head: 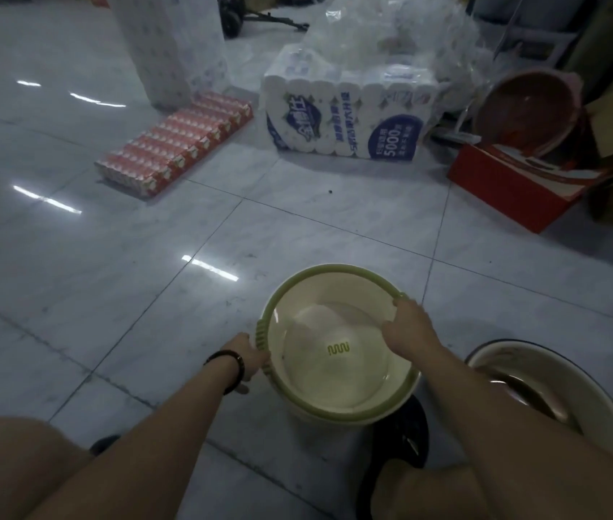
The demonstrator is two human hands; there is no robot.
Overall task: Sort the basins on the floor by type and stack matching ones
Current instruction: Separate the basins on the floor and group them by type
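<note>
A cream basin with a green rim (335, 380) sits low in the middle of the head view, nested in another like it whose rim shows beneath. My left hand (246, 356) grips its green left handle. My right hand (408, 326) curls over the rim at the upper right. To the right stands a white enamel basin with a brown inside (545, 392), part cut off by the frame edge. A pinkish-brown basin (526, 110) leans tilted among clutter at the far right.
A big pack of toilet rolls (346, 118) and a flat red-and-white pack (177, 144) lie on the grey tiled floor (109, 294) ahead. A red box (515, 185) sits at the right. My knees and a black shoe (406, 433) are close below the basin.
</note>
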